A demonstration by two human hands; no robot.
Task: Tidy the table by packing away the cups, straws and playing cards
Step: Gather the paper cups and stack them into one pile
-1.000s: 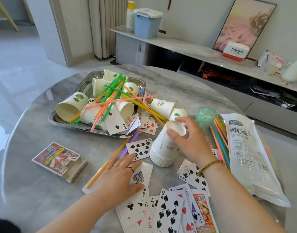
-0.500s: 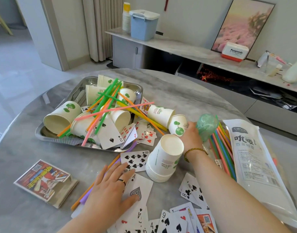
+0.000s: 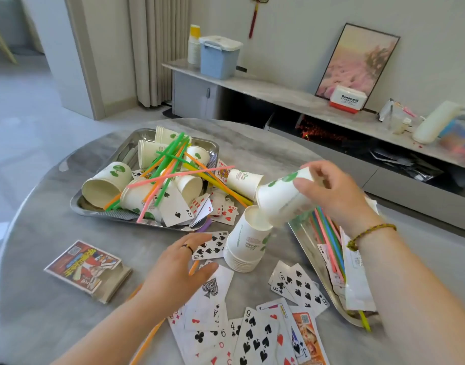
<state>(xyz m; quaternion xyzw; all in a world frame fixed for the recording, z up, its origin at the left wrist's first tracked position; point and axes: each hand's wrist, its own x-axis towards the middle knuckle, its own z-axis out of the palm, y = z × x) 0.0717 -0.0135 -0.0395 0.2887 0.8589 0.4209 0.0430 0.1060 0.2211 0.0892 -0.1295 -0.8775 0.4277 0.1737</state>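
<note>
Dark ring (image 3: 187,247); braided, perhaps beaded, bracelet (image 3: 370,231)

I log, from my remote station:
- round grey marble worktop (image 3: 265,143)
- pale grey floor (image 3: 28,122), brightly daylit
- beige pleated curtain (image 3: 152,48) beside a white pillar (image 3: 78,54)
- long low sideboard (image 3: 281,94) against the cream wall (image 3: 305,27), carrying a blue lidded bin (image 3: 219,59), a white Panasonic box (image 3: 348,99) and a leaning framed pink picture (image 3: 357,56)
- red tassel (image 3: 254,19) hanging on that wall
</note>
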